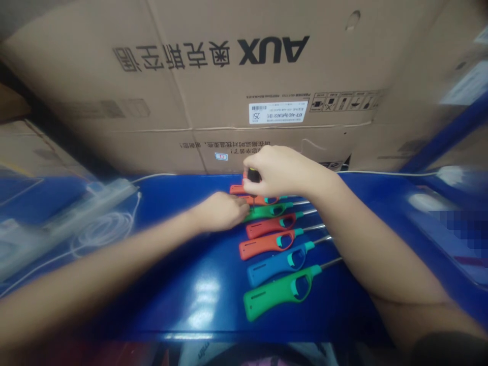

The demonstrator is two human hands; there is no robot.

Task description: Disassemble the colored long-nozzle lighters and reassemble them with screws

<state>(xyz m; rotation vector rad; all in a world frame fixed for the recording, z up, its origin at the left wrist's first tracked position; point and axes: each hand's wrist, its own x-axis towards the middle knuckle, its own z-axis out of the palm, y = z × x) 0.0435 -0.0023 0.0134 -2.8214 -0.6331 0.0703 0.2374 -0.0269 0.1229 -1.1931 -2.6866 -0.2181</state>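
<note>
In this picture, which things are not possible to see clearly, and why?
All in head view:
- far ends of the lighters: behind the right forearm
- much of the tool: covered by the right hand
- left hand, its fingertips' contact: hidden by its own fingers
- label, fine print: too small
- white coil: blurred
</note>
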